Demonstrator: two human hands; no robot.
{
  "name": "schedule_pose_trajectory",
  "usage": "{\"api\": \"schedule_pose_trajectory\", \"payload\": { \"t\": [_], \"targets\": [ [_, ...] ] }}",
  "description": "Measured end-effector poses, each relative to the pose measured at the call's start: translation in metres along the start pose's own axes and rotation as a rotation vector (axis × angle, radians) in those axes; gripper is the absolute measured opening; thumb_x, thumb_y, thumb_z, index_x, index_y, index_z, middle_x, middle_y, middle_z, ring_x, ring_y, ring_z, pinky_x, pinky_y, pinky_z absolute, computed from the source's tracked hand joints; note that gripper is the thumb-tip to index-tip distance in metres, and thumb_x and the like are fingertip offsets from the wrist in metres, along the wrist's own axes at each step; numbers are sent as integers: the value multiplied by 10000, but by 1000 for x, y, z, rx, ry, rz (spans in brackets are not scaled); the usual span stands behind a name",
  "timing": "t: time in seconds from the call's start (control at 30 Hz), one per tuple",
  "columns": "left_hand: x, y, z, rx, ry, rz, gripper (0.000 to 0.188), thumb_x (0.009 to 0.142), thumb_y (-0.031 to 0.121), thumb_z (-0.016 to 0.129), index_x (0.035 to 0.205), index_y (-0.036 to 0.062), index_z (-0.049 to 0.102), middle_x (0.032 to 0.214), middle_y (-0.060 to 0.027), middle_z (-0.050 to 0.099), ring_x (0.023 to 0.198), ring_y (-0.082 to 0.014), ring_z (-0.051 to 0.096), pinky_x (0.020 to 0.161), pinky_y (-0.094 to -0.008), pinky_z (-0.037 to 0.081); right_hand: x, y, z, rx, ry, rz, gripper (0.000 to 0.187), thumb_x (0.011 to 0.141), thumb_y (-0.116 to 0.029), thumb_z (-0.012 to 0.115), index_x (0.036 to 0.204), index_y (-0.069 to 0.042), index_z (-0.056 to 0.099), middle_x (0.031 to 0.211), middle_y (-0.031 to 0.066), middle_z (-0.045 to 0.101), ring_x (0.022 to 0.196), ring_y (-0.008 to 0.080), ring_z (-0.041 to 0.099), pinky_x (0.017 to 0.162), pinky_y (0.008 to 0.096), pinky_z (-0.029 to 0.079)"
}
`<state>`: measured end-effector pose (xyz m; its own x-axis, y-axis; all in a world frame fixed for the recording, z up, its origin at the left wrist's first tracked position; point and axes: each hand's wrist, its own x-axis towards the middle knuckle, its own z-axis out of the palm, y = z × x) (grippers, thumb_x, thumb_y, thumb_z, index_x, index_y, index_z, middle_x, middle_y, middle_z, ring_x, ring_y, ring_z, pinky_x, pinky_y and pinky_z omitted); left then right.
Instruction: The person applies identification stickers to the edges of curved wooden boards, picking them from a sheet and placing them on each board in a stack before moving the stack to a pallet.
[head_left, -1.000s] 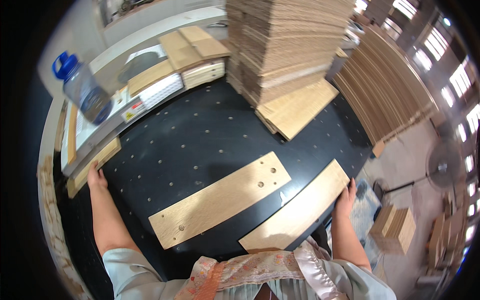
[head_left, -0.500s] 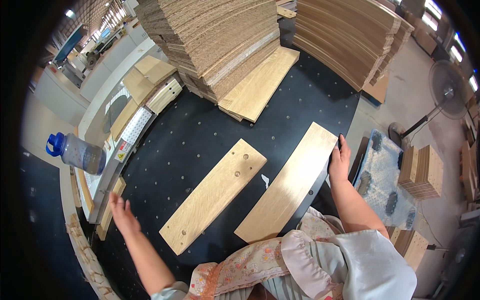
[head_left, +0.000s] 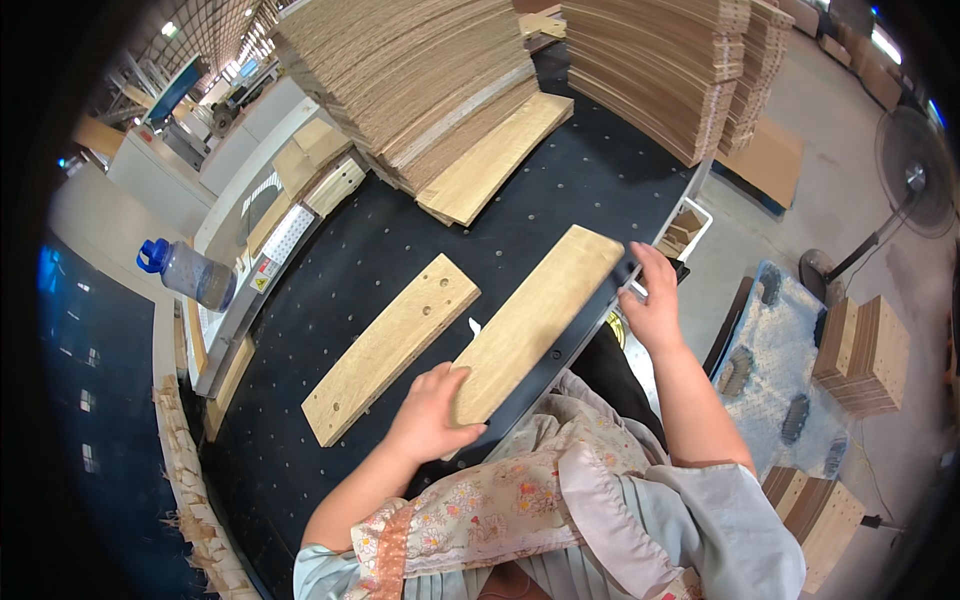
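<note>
Board [head_left: 532, 322] gripped at one end, along near edge of table [head_left: 620, 180].
Near end clasped by left hand [head_left: 428, 415]; right hand [head_left: 655, 300] held open, empty, beside far end. Board could be tipped off edge if pushed one-handed.

Warning label [head_left: 264, 275] on face of pale metal rail [head_left: 228, 338] along tabletop [head_left: 330, 270], ahead and well to the left of left hand [head_left: 430, 415]; right hand [head_left: 655, 300] farther off. Yellow patch [head_left: 260, 282] carries a dark triangle sign; red patch [head_left: 267, 267] adjoins, on the side away from left hand. Lettering too small to read.
</note>
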<state>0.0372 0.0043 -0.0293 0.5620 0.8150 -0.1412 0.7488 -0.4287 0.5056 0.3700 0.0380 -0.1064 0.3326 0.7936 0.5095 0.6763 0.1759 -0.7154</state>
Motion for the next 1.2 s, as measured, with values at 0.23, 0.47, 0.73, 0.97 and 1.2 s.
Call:
{"api": "schedule_pose_trajectory", "payload": {
  "t": [0.23, 0.47, 0.73, 0.97, 1.2],
  "targets": [
    [17, 24, -66, -1141, -395, -222, 682, 738, 351, 621, 1270, -29, 427, 1190, -131, 521, 1076, -187, 495, 920, -306, 383, 35, -48, -86, -266, -200, -364, 616, 645, -29, 646, 1229, -134, 482, 1285, 92, 435, 1272, 311, 336, 1024, 531, 269],
    [83, 43, -66, -991, -817, -204, 761, 741, 462, 591, 1249, -83, 435, 1195, -188, 530, 1071, -240, 527, 916, -355, 413, 26, -13, -151, -244, -462, -275, 574, 597, -254, 778, 1102, -119, 540, 1060, 99, 571, 1127, 298, 478, 1011, 547, 274],
    [185, 68, -23, -1400, -847, -177, 879, 795, 706, 363, 1226, -52, 472, 1226, -186, 522, 1101, -310, 531, 958, -433, 399, -62, 69, -148, 358, -667, 441, 358, 740, -331, 730, 830, -7, 608, 686, 27, 574, 669, 98, 516, 621, 262, 450],
    [199, 90, 11, -1570, -345, -102, 497, 879, 348, 464, 1260, 28, 450, 1205, -133, 545, 1089, -282, 541, 908, -419, 444, -86, 78, -118, 540, -519, 743, 328, 801, -325, 682, 872, -12, 615, 737, 22, 600, 705, 93, 526, 640, 262, 457],
    [178, 106, 24, -1218, -314, 21, 386, 807, 75, 597, 1174, 3, 499, 1073, -86, 594, 1008, -165, 553, 862, -295, 439, -81, 74, -101, 630, -397, 768, 345, 816, -330, 668, 919, -7, 609, 769, 9, 598, 713, 86, 518, 660, 259, 451]
  ]
}}
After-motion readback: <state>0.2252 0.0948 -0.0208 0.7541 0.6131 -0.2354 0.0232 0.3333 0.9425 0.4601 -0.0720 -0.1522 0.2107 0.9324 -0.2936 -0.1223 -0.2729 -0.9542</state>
